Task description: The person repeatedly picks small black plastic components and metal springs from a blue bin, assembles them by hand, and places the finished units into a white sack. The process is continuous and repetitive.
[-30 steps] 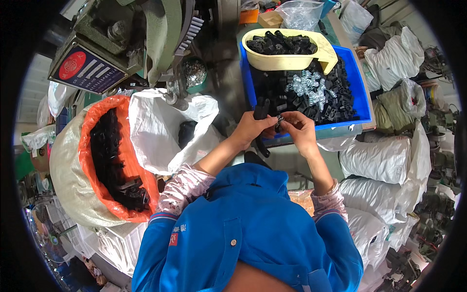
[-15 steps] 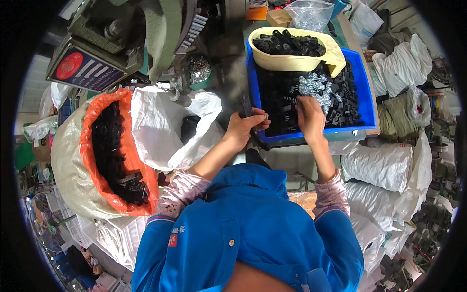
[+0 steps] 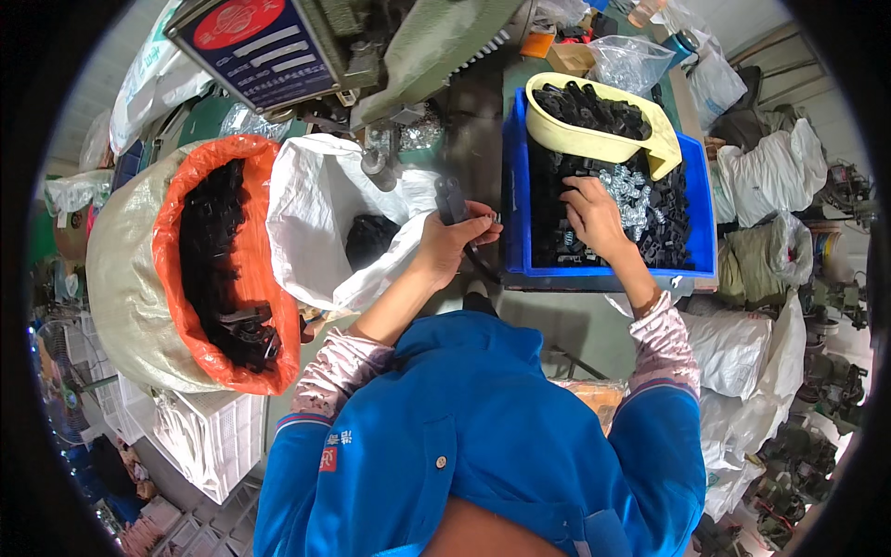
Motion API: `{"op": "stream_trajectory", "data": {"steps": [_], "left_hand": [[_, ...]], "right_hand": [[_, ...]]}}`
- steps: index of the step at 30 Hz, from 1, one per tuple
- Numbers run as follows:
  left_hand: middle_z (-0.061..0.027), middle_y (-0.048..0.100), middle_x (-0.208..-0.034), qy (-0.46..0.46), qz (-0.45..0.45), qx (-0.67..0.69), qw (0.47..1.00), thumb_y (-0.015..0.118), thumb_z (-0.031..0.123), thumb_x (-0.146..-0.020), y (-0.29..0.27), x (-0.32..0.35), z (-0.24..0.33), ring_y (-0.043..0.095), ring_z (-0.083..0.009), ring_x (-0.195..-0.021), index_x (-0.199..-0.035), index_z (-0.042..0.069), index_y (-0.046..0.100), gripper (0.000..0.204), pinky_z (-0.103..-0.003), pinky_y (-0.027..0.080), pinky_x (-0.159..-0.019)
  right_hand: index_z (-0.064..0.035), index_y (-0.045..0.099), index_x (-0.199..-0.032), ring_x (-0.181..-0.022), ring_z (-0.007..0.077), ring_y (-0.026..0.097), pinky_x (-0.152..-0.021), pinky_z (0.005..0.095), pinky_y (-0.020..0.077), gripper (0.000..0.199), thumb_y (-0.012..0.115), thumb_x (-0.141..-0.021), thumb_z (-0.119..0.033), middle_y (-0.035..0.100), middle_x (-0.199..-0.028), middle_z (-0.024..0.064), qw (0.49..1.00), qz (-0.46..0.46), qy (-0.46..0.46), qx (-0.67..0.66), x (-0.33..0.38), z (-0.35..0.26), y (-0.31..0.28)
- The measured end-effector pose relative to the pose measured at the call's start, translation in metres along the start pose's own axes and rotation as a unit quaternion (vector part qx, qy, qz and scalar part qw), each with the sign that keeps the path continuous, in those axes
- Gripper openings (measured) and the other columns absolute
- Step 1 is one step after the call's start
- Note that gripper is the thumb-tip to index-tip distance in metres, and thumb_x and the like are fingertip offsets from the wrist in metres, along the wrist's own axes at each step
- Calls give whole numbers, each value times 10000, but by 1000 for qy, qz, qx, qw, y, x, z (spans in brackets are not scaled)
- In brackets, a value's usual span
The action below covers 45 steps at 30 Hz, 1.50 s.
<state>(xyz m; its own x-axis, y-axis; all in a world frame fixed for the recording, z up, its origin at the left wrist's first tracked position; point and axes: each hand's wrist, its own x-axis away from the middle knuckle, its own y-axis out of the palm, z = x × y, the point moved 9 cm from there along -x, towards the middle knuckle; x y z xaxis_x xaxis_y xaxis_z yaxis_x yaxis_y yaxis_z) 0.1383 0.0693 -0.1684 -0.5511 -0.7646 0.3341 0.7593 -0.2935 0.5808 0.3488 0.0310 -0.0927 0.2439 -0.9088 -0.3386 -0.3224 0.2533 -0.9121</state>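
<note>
My left hand (image 3: 450, 243) is closed round a long black plastic piece (image 3: 450, 198), whose upper end stands up past the fingers. Thumb and index finger press together at its right side, where a small light-coloured bit shows at the tips. My right hand (image 3: 597, 218) reaches into a blue tray (image 3: 608, 272), fingers bent down over small black plastic parts (image 3: 670, 218). What its fingertips hold, if anything, is hidden. Beside that hand, a heap of silver coil springs (image 3: 631, 200) lies on the black parts.
A cream scoop-shaped tub (image 3: 580, 139) of black pieces rests on the blue tray's far end. A white sack (image 3: 311, 223) and an orange-lined sack (image 3: 264, 357) of black parts stand at left. A green machine (image 3: 432, 60) looms ahead. White sacks (image 3: 775, 172) line the right.
My right hand has shifted from beside the springs to the black parts left of them. My left hand still holds the long black piece. The whole view has swung slightly.
</note>
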Motion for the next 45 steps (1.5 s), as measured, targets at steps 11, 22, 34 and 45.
{"op": "stream_trajectory", "data": {"steps": [11,22,34,45], "left_hand": [[-107,687,-983,106,13,-21,994,668,0,-865,-11,22,38,668,-191,-903,-1037,-26,654,175,-322,547,-841],[-70,702,-897,210,142,-120,960,696,15,-853,-69,58,81,653,-118,-806,-1015,-37,689,170,-240,508,-740],[-50,705,-861,287,267,-243,887,733,46,-847,-87,100,100,623,-68,-758,-982,-32,682,164,-239,521,-672],[-82,686,-756,215,274,-189,918,718,78,-875,-105,95,95,646,-115,-675,-951,-65,670,169,-252,533,-622]], "right_hand": [[-15,596,-1066,-713,188,675,-599,284,524,283,720,-814,-52,627,-931,126,958,93,152,-225,-23,-95,20],[31,609,-1211,-853,143,672,-802,274,539,341,680,-909,-109,704,-946,90,711,-50,252,-655,-57,-114,81],[51,611,-1158,-915,188,673,-836,304,550,279,665,-904,-50,673,-1017,98,639,-139,256,-712,-84,-135,121],[72,642,-1120,-900,180,675,-821,289,535,250,664,-882,-2,691,-991,115,751,-135,127,-634,-113,-144,117]]}}
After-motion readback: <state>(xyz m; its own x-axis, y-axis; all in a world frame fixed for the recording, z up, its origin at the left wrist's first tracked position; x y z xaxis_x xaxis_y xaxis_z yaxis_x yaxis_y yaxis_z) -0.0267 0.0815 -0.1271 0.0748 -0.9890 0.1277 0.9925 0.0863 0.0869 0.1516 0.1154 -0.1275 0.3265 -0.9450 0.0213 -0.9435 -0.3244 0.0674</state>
